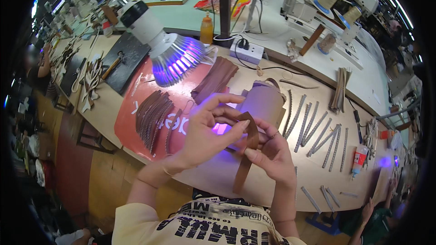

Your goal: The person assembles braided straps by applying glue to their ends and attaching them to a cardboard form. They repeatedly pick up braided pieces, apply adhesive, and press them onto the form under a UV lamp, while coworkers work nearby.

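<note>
In front of my body I hold a brown leather strip [242, 172] over the table's near edge. My left hand [204, 129] pinches its upper end between thumb and fingers. Lower on the strip, my right hand [272, 156] grips it with the thumb in front and fingers behind. The strip bends at the top and hangs down below my right hand. To the left, a fanned stack of brown strips [153, 117] lies on a red printed sheet [136, 137]. Another brown stack [215, 79] lies beyond my left hand.
A lamp [177, 59] shines purple above the left side. Several grey braided strips [321, 134] lie on the right, near a glue bottle [359, 159]. Behind are a power strip [247, 51], an amber bottle [206, 29] and a hammer [112, 66]. Another person's hand [368, 209] shows lower right.
</note>
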Motion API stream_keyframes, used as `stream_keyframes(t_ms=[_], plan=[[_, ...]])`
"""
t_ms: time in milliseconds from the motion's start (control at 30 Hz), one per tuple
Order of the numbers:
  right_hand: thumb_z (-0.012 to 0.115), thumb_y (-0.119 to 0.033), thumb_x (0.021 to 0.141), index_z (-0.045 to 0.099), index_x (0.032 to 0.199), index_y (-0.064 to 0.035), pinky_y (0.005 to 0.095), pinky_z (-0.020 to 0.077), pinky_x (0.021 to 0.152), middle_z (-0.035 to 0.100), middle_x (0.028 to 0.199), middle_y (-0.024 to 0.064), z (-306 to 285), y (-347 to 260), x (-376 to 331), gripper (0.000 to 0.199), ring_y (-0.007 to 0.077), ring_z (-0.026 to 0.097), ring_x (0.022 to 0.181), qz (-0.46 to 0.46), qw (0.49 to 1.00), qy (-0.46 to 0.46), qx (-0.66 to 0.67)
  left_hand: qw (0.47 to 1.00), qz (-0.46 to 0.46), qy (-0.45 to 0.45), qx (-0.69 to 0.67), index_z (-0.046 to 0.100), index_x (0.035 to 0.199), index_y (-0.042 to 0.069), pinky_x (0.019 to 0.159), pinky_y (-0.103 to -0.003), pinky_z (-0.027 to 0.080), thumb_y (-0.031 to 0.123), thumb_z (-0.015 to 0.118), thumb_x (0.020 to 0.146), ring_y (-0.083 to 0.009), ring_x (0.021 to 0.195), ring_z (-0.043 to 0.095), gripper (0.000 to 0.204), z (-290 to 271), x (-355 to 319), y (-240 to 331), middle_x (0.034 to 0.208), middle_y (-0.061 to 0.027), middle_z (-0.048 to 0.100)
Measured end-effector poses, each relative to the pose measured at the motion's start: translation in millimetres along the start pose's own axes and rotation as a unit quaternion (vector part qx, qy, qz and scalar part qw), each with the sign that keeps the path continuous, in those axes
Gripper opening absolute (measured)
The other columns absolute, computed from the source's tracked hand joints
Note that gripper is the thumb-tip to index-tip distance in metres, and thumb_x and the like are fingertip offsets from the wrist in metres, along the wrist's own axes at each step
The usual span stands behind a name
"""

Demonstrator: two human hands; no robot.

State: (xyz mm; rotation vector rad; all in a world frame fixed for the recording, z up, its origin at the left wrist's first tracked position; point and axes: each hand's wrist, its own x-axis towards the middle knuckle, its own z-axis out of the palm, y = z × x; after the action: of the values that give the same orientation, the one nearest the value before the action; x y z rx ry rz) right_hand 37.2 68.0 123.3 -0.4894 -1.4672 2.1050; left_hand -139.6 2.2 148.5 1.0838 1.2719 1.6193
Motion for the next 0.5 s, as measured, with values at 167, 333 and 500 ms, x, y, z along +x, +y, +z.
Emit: stream_keyframes(t_ms=[167,333,500], plan=[[0.063,-0.008,0.094,0.047,0.137,0.0014,0.0234,0.0508,0.068,0.066,0.084,0.0039,-47,-10,-28,0.047,0.0096,0.063,0.075,0.087,0.990,0.085,-0.067,0.989,-0.105,0.035,-0.096,0.050,0.122,-0.003,0.078,-0.024,0.055,-0.003,0.066,0.088,-0.0133,0.086,0.068,0.038,25,10,-52,0.093,-0.0092,0.066],[0.064,-0.012,0.094,0.062,0.116,0.0014,0.0222,0.0475,0.065,0.064,0.081,0.0007,-76,2,-25,0.026,0.0068,0.060,0.071,0.102,0.965,0.175,-0.166,0.980,-0.102,0.098,-0.137,0.049,0.122,-0.002,0.077,-0.023,0.053,0.000,0.067,0.089,-0.0106,0.084,0.066,0.037,19,11,-94,0.091,-0.0061,0.066],[0.063,-0.013,0.094,0.063,0.112,-0.0002,0.0222,0.0474,0.067,0.064,0.080,0.0002,-81,23,-1,0.022,0.0065,0.060,0.073,0.090,0.961,0.172,-0.196,0.963,-0.159,0.148,-0.161,0.051,0.121,0.000,0.072,-0.023,0.049,0.007,0.066,0.092,-0.0118,0.083,0.066,0.034,0,6,-120,0.091,-0.0057,0.068]])
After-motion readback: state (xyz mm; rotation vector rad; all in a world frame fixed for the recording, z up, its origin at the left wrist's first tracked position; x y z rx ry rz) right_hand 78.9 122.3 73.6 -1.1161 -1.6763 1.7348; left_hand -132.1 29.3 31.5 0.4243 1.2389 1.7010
